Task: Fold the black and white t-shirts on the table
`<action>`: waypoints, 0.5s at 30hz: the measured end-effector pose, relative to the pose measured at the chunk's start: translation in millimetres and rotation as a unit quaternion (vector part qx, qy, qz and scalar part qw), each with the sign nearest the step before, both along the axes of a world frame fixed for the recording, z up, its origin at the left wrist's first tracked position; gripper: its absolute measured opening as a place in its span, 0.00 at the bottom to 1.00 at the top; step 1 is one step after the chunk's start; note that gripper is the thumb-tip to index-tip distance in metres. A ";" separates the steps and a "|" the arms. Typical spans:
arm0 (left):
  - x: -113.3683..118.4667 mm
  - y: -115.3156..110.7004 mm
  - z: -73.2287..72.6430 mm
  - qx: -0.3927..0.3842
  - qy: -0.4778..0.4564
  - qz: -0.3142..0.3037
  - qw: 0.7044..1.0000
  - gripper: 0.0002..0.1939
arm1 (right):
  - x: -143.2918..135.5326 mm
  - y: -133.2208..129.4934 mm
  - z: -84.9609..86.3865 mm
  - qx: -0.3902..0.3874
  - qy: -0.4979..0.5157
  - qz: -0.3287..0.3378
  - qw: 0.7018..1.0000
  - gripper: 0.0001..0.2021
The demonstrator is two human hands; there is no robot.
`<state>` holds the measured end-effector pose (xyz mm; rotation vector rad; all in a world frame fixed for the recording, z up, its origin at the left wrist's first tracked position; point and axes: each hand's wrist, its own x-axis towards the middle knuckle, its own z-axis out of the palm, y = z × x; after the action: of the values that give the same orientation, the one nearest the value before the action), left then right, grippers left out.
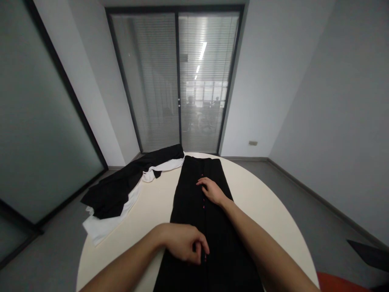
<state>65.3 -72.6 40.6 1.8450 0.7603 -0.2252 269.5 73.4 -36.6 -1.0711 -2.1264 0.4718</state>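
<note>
A long black garment (190, 194), which looks like a skirt or trousers, lies flat with its straight top end at the far side. Small pink bits show in a row down its middle line. Low on that line, my left hand (187, 243) is curled, thumb and forefinger bent together at the cloth; what lies between the fingertips is partly hidden. Farther up the garment rests my right hand (212, 190), its fingers stretched over the middle line and its thumb apart.
The garment lies on a round cream table (258, 186). At its left edge are black clothing (121, 186) and white clothing (105, 229), loosely heaped and partly overhanging. A red-orange surface (337, 282) shows at lower right. Beyond stands a blind-covered glass partition (146, 81).
</note>
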 end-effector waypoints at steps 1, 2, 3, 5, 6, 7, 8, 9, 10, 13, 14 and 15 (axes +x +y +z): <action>0.9 -0.3 -2.0 0.027 0.005 -0.026 0.999 0.20 | 0.1 -0.8 -0.8 0.001 -0.003 -0.001 1.000 0.19; 1.5 -0.6 -3.4 0.053 0.005 -0.045 0.998 0.18 | 0.0 -1.6 -1.4 0.002 -0.005 -0.001 1.000 0.19; 1.9 -0.9 -4.4 0.075 0.002 -0.055 0.996 0.14 | 0.0 -2.3 -1.8 0.003 -0.003 -0.001 1.000 0.19; 2.5 -1.8 -5.1 0.102 -0.008 -0.064 0.993 0.06 | 0.0 -3.2 -1.7 0.006 0.007 -0.005 1.000 0.17; 3.0 -2.6 -5.0 0.106 -0.019 -0.063 0.992 0.04 | 0.1 -3.5 -1.6 0.009 0.015 -0.009 1.000 0.17; 3.5 -3.6 -4.8 0.102 -0.036 -0.058 0.992 0.04 | 0.2 -3.8 -1.5 0.013 0.022 -0.015 1.000 0.17; 4.1 -4.7 -4.6 0.090 -0.054 -0.051 0.993 0.04 | 0.3 -4.2 -1.5 0.016 0.024 -0.020 0.999 0.16; 4.7 -5.7 -4.3 0.069 -0.069 -0.044 0.994 0.06 | 0.3 -4.7 -1.6 0.016 0.020 -0.024 0.999 0.16; 5.0 -6.2 -4.0 0.041 -0.079 -0.037 0.995 0.09 | 0.0 -5.4 -1.7 0.014 0.010 -0.027 0.999 0.16; 2.4 -0.3 -3.9 -0.037 -0.091 -0.008 0.995 0.19 | -0.4 -7.3 -0.9 0.011 -0.020 -0.034 0.999 0.17; -0.1 5.0 -4.7 -0.034 -0.102 0.022 0.994 0.20 | 0.4 -7.6 -0.1 0.016 -0.022 -0.042 0.999 0.18; -3.5 12.0 -6.2 -0.002 -0.118 0.070 0.990 0.19 | 2.1 -7.4 0.8 0.022 -0.020 -0.060 0.998 0.19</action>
<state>61.7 -60.6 34.3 1.7683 0.7187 0.0827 271.6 66.0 -35.8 -1.1849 -2.0826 0.3475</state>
